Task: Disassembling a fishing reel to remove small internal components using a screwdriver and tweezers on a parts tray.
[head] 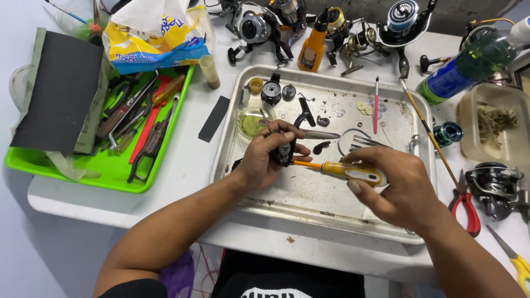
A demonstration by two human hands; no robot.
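Left hand (265, 157) curled around a small black reel part (285, 152), held just above a scuffed, dull metal tray (309, 198). Right hand (395, 185) gripping a screwdriver (345, 170) by its smooth yellow-and-white handle, thin shank touching the part. Beside, in the tray: round glass dish (251, 122), tiny washers (364, 108). Farther left on the white counter (187, 160): glossy green plastic bin (105, 168) of tools.
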